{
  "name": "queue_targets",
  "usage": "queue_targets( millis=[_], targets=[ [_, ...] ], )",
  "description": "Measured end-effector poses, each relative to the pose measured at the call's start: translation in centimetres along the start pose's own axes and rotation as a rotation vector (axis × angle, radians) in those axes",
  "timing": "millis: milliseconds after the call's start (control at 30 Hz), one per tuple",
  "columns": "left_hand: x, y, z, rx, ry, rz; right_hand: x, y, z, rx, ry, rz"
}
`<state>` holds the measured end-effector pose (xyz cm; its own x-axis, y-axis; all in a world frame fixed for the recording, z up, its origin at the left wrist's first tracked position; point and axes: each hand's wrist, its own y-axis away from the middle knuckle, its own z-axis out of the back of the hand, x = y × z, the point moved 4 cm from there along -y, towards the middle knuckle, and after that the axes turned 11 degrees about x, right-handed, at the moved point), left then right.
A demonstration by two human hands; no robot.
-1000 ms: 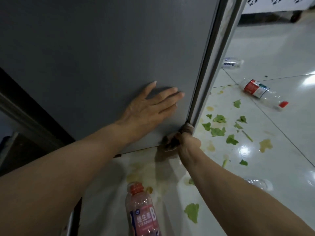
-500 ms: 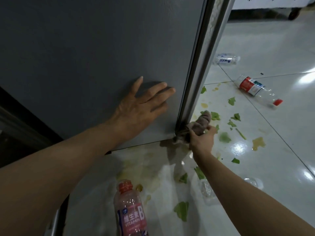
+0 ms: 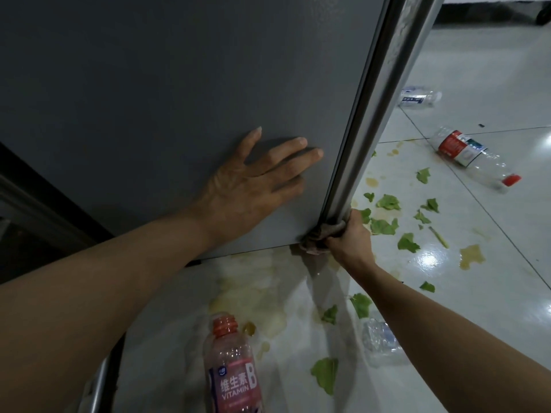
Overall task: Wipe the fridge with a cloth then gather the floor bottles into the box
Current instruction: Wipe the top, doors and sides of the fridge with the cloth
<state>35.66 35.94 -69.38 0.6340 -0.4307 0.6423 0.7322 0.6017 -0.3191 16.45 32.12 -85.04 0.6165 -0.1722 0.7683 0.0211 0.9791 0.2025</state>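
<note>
Back at the fridge's bottom corner now: right hand (image 3: pixel 350 238), half a second ago a little out from the edge with the cloth (image 3: pixel 323 236) poking up above the knuckles, once more tight against the silver edge strip (image 3: pixel 377 114), cloth bunched low. Left hand (image 3: pixel 253 189) unchanged, flat on the grey fridge door (image 3: pixel 179 84), fingers (image 3: pixel 293 158) straight and spread, pointing toward the strip. Floor litter about as before.

Cloth: a small, dark brownish wad, wrung into a short roll lying across the foot of the strip, long axis roughly level, one end tucked under the door's lower corner. Right-hand fingers curled closed round it, pressing it to the metal.

Fridge door: matt dark grey, its long edge running from the lower corner up and to the right, out of the top of the view.

On the glossy white tiled floor (image 3: pixel 492 293), bottles:
- pink bottle (image 3: pixel 231 371) marked "VITAMIN B", nearest, neck pointing up toward the fridge, cap off;
- clear bottle with a red-and-white label (image 3: pixel 465 152), red cap, lying on its side well to the right, cap end pointing down-right;
- clear bottle with a blue-and-white label (image 3: pixel 419 98) farther off, lying roughly level;
- crushed clear bottle (image 3: pixel 378 338) beside the right forearm.

Scattered among them: torn green leaves (image 3: pixel 387 202) and yellowish spill stains (image 3: pixel 472 256).
</note>
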Motion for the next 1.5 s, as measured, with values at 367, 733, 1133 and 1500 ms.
queue_targets(
  millis=[367,733,1133,1500],
  targets=[
    [0.3,0.0,0.9,0.135,-0.053,-0.069,1.7,1.0,2.6,-0.139,0.189,0.05],
    [4.7,-3.4,7.6,-0.063,-0.036,0.085,10.8,3.8,9.5,-0.264,0.014,0.235],
    [8.2,-5.2,11.0,0.284,-0.047,0.111,22.5,6.9,18.7,-0.356,-0.032,0.456],
    [15.0,-10.4,22.5,-0.063,0.01,0.348,27.3,8.0,22.1,-0.484,-0.051,0.512]
  ],
)
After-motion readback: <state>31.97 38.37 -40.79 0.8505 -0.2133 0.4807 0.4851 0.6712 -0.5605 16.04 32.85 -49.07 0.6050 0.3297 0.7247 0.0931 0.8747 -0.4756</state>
